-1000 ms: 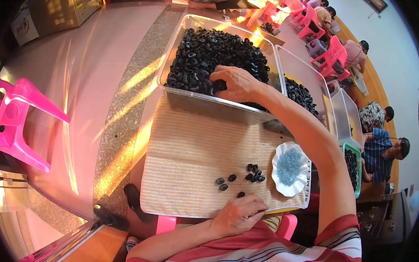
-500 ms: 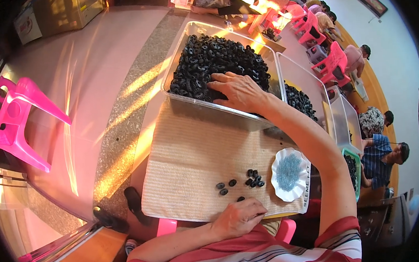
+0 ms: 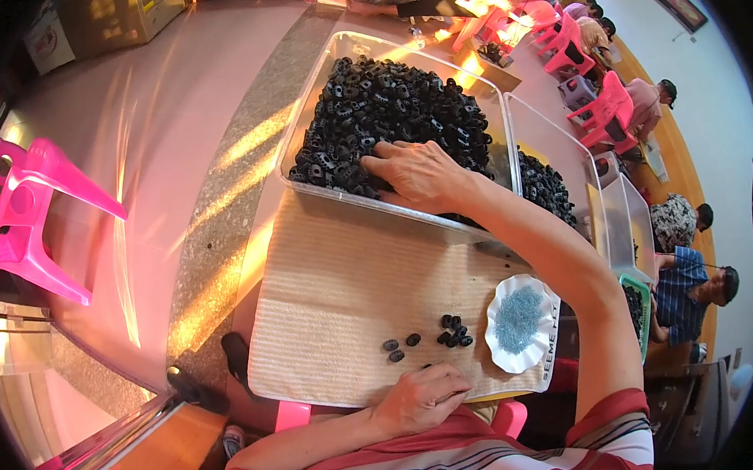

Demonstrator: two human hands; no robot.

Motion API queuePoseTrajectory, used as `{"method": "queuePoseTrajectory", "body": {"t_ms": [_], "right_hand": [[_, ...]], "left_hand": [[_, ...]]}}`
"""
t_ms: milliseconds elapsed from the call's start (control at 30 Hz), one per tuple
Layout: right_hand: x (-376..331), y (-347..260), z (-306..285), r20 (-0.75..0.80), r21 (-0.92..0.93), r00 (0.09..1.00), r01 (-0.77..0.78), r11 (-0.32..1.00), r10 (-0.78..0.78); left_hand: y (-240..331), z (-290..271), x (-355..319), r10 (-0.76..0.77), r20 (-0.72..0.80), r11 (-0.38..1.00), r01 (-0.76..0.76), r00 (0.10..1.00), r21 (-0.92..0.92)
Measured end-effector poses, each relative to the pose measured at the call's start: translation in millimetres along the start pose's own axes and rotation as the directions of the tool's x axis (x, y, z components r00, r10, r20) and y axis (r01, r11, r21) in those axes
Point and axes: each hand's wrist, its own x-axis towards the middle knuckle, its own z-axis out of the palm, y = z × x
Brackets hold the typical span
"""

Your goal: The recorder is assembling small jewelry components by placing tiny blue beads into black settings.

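My right hand (image 3: 414, 177) reaches into a clear plastic bin heaped with small black oval plastic pieces (image 3: 386, 105). Its fingers are a little apart and bent down onto the heap, tips partly hidden among the pieces. By the near edge of a beige ribbed cloth (image 3: 328, 290) lies my left hand (image 3: 423, 398), fingers curled together; whatever they hold is hidden. Just beyond it are a small cluster of black pieces (image 3: 455, 332) and a few separate ones (image 3: 393, 345). A white scalloped dish (image 3: 497, 348) of tiny pale-blue beads (image 3: 520, 319) stands right of them.
Right of the big bin (image 3: 282, 167) stands another clear bin with black pieces (image 3: 545, 192), then a green-rimmed basket (image 3: 648, 309). A pink plastic stool (image 3: 35, 213) is on the left floor. Several people sit along a long table (image 3: 678, 165) at the right.
My right hand has shifted slightly left and nearer, its fingers now bent deeper into the black pieces. My left hand stays curled at the cloth's edge, with a slight shift left.
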Motion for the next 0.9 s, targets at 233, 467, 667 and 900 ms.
{"method": "queuePoseTrajectory", "body": {"t_ms": [233, 467, 667, 900], "right_hand": [[2.8, -2.8, -1.1, 0.034, 0.057, 0.999, 0.017, 0.998, -0.019], [4.7, -5.6, -0.2, 0.024, 0.056, 1.000, -0.017, 0.998, 0.016], [9.1, -4.5, -1.1, 0.009, -0.015, 1.000, 0.006, 1.000, -0.006], [8.5, -1.0, 0.3, -0.003, 0.032, 0.998, -0.062, 0.998, 0.062]], "left_hand": [[0.1, -0.9, -0.1, -0.035, -0.013, 0.999, 0.035, 0.999, -0.028], [-1.0, 0.7, -1.5, -0.011, -0.041, 1.000, 0.011, 0.999, 0.012], [-4.5, 1.7, -2.1, 0.005, -0.034, 1.000, -0.006, 0.999, -0.009], [-7.3, 2.6, -4.2, 0.019, -0.014, 0.999, -0.019, 1.000, 0.050]]}}
